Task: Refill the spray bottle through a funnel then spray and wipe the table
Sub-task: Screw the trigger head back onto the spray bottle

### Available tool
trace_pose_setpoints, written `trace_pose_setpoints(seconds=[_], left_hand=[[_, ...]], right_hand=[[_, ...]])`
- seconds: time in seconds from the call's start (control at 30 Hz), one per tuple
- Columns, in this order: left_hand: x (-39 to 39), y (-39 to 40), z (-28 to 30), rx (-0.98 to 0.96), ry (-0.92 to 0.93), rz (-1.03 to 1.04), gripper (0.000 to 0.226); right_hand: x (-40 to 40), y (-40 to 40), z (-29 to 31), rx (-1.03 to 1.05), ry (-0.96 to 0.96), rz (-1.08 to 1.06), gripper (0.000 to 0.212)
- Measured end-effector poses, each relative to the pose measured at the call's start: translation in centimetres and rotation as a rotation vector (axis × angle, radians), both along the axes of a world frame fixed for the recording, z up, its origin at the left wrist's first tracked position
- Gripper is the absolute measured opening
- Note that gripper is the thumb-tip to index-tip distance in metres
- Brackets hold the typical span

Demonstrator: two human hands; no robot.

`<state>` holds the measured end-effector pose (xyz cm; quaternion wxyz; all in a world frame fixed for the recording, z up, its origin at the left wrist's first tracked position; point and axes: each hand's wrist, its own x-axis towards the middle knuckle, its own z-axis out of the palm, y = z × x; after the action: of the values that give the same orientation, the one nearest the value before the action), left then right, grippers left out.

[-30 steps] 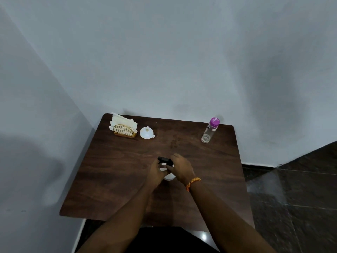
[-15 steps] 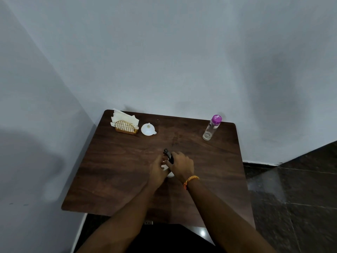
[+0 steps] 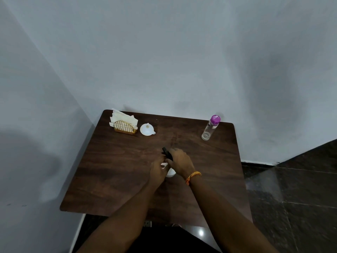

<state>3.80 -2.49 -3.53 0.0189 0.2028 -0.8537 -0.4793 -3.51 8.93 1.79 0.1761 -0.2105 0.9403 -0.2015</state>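
Sprayer head (image 3: 166, 153) has rotated, nozzle now far-left. Right hand (image 3: 179, 164) grips it, left hand (image 3: 158, 171) probably wraps the spray bottle (image 3: 170, 172); funnel (image 3: 147, 129) sits far-left.

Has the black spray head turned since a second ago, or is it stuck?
Yes. The black spray head has swung in the right hand: its nozzle pointed left toward the napkin holder side, and now points away toward the wall.
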Motion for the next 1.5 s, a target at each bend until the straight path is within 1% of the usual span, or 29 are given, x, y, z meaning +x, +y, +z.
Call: trace_pose_setpoints(seconds=[0.1, 0.17, 0.27, 0.4, 0.43, 0.5, 0.57, 0.63, 0.7, 0.8, 0.97, 1.07, 1.1, 1.17, 1.23, 1.3, 1.4, 1.5], left_hand=[[0.4, 0.7, 0.3, 0.026, -0.040, -0.006, 0.032], [0.4, 0.9, 0.6, 0.037, -0.068, 0.001, 0.040], [0.2, 0.8, 1.0, 0.144, -0.101, -0.006, 0.047], [-0.3, 1.1, 0.6, 0.044, -0.070, 0.075, 0.031], [-0.2, 1.2, 0.5, 0.035, -0.072, 0.052, 0.030], [0.4, 1.0, 0.5, 0.027, -0.096, -0.053, 0.038], [0.7, 0.7, 0.3, 0.021, -0.105, -0.107, 0.044], [0.4, 0.7, 0.3, 0.087, -0.134, -0.048, 0.047], [0.0, 0.9, 0.5, 0.169, -0.124, 0.049, 0.049], [0.1, 1.6, 0.7, 0.184, -0.041, 0.153, 0.037], [0.5, 2.0, -0.1, 0.039, -0.020, 0.038, 0.032], [0.8, 1.7, 0.2, 0.080, -0.076, -0.074, 0.045], [0.9, 1.9, 0.5, 0.113, -0.091, -0.060, 0.048], [0.3, 2.1, 0.3, 0.160, -0.074, 0.063, 0.046], [-0.3, 2.5, -0.4, 0.151, -0.083, 0.143, 0.040], [-0.4, 2.8, -0.9, 0.108, -0.095, 0.153, 0.036], [0.1, 2.7, -0.2, 0.010, -0.009, 0.045, 0.033], [-0.1, 2.0, 0.0, -0.015, -0.013, -0.063, 0.039]], right_hand=[[0.0, 0.1, -0.3, -0.072, -0.005, -0.034, 0.026], [0.0, 0.0, -0.4, -0.080, -0.011, -0.068, 0.024], [0.1, -0.2, -0.6, -0.095, -0.014, -0.100, 0.023], [0.1, 0.2, -1.0, -0.113, -0.019, -0.134, 0.020], [0.1, 0.2, -1.0, -0.119, -0.028, -0.142, 0.020], [-0.1, 0.3, -1.0, -0.126, -0.040, -0.153, 0.020], [-0.2, 0.2, -1.1, -0.125, -0.058, -0.151, 0.022], [-0.3, 0.2, -1.3, -0.127, -0.064, -0.150, 0.023], [-0.3, 0.2, -1.5, -0.130, -0.061, -0.155, 0.022], [-0.3, 0.2, -1.8, -0.130, -0.035, -0.151, 0.022], [-0.9, 0.8, -1.9, -0.122, -0.050, -0.137, 0.020], [-0.9, 1.0, -2.2, -0.128, -0.062, -0.136, 0.020], [-0.9, 1.0, -2.3, -0.129, -0.069, -0.141, 0.020], [-1.0, 0.9, -2.4, -0.129, -0.070, -0.151, 0.021], [-1.1, 1.0, -2.5, -0.123, -0.051, -0.155, 0.022], [-1.2, 1.2, -2.6, -0.125, -0.042, -0.155, 0.022], [-1.3, 1.2, -2.8, -0.136, -0.046, -0.143, 0.019], [-1.6, 1.3, -2.8, -0.138, -0.057, -0.132, 0.018]])
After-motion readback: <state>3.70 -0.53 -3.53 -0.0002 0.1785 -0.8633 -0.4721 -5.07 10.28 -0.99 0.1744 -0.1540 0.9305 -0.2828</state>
